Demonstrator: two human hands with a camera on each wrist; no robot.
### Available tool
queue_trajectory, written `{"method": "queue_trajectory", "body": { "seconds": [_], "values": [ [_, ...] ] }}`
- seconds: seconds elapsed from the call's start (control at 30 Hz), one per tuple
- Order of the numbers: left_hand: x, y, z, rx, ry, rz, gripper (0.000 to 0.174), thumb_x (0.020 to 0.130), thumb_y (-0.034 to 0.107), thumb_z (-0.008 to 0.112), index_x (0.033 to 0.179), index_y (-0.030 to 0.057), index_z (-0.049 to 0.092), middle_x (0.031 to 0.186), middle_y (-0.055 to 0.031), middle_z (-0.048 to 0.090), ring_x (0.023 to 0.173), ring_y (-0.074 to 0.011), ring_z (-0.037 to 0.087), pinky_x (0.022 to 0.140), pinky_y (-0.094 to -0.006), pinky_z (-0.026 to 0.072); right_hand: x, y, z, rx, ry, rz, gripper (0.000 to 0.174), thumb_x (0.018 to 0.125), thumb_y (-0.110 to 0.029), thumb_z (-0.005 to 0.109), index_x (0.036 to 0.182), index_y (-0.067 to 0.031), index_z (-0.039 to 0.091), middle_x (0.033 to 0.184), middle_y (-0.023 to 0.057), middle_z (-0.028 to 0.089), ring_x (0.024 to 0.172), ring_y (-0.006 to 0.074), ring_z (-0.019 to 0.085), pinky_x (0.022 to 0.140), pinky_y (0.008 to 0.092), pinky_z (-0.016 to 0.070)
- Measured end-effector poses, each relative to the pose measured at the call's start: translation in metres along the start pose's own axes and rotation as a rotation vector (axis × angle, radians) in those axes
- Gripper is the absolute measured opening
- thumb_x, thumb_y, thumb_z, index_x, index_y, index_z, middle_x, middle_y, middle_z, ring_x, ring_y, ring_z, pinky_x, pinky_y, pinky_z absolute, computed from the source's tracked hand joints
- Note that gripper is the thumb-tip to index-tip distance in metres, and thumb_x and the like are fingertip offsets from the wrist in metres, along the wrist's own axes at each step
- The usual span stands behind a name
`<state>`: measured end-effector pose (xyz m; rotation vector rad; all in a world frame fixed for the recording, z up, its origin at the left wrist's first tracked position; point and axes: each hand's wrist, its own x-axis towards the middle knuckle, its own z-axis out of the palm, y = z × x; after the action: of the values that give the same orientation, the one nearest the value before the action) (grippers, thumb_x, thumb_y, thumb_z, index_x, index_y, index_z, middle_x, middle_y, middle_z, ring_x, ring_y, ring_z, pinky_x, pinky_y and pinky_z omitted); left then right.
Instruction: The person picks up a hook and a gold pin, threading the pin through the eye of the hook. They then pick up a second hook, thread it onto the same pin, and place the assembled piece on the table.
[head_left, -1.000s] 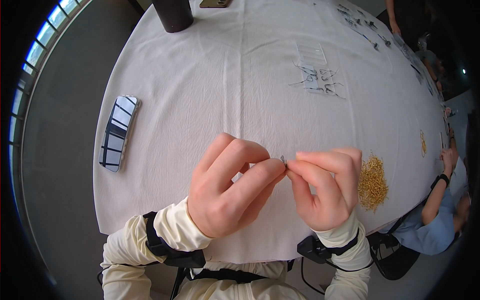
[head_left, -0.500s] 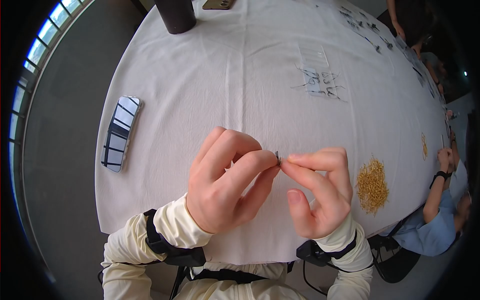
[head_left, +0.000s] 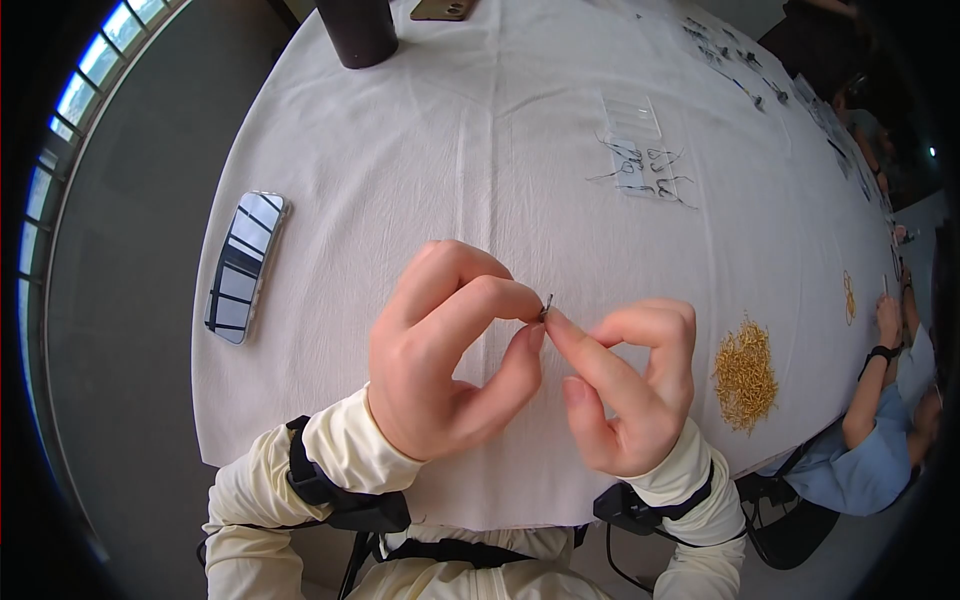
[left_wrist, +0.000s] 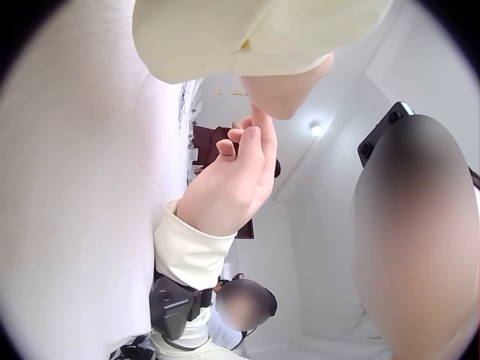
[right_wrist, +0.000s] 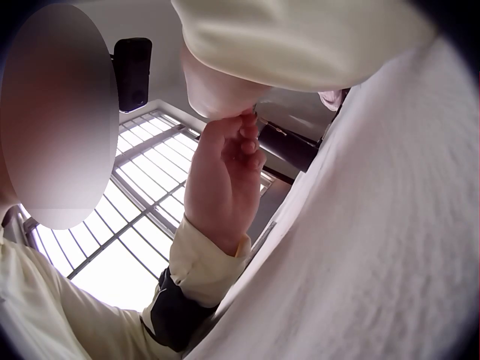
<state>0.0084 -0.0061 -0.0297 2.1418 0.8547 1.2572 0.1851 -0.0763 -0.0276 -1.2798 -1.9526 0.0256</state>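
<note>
My left hand [head_left: 435, 345] pinches a small dark, thin piece [head_left: 546, 307] between thumb and index finger, above the tablecloth. Most of that piece is hidden behind the fingertips, and I cannot tell its kind. On its other side, my right hand [head_left: 635, 390] has its index fingertip right at the piece, with the thumb held apart and lower. The other right fingers are bent loosely. In the left wrist view the right hand [left_wrist: 229, 180] reaches up toward the left one; in the right wrist view the left hand [right_wrist: 225, 172] has its fingertips drawn together.
A pile of small gold pieces [head_left: 745, 378] lies to the right. Farther off is a clear compartment tray [head_left: 632, 118] with dark wiry pieces [head_left: 650, 172]. A phone [head_left: 246, 268] lies left, a dark cup [head_left: 358, 35] at the back. Another person's arm [head_left: 868, 400] is at the right edge.
Both hands have shifted slightly left. The right thumb has left the small piece and dropped away from the index finger, while the left hand keeps its pinch.
</note>
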Motion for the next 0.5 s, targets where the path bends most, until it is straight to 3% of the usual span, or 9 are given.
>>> {"method": "queue_trajectory", "body": {
  "seconds": [0.2, 0.33, 0.5],
  "values": [
    [0.0003, -0.0031, -0.0011, -0.074, -0.042, -0.021, 0.017, 0.070, -0.003, 0.068, 0.086, 0.0026, 0.066, 0.082, -0.0080, 0.059, 0.072, -0.0211, 0.058, 0.062, -0.0312, 0.0465, -0.0005, 0.0002, -0.0016, -0.015, -0.006, -0.024, 0.044, 0.067, -0.003, 0.067, 0.111, -0.0044, 0.074, 0.087, 0.0008, 0.051, 0.083, 0.0197, 0.048, 0.074, 0.0340, 0.0363],
    [-0.0010, -0.0066, -0.0004, -0.211, -0.069, -0.141, 0.010, 0.073, -0.001, 0.066, 0.083, 0.0022, 0.065, 0.082, -0.0060, 0.059, 0.069, -0.0157, 0.056, 0.060, -0.0287, 0.0450, -0.0002, 0.0016, 0.0001, -0.028, 0.007, -0.044, 0.045, 0.064, -0.002, 0.068, 0.108, -0.0052, 0.075, 0.085, -0.0001, 0.051, 0.081, 0.0188, 0.049, 0.074, 0.0337, 0.0361],
    [-0.0038, -0.0075, 0.0018, -0.325, -0.113, -0.213, 0.005, 0.075, 0.001, 0.065, 0.080, 0.0024, 0.063, 0.081, -0.0046, 0.058, 0.066, -0.0131, 0.052, 0.059, -0.0273, 0.0430, -0.0007, 0.0069, 0.0012, -0.056, 0.140, 0.011, 0.035, 0.066, -0.004, 0.078, 0.100, -0.0098, 0.074, 0.082, -0.0008, 0.053, 0.076, 0.0190, 0.050, 0.072, 0.0339, 0.0370]
  ]
}}
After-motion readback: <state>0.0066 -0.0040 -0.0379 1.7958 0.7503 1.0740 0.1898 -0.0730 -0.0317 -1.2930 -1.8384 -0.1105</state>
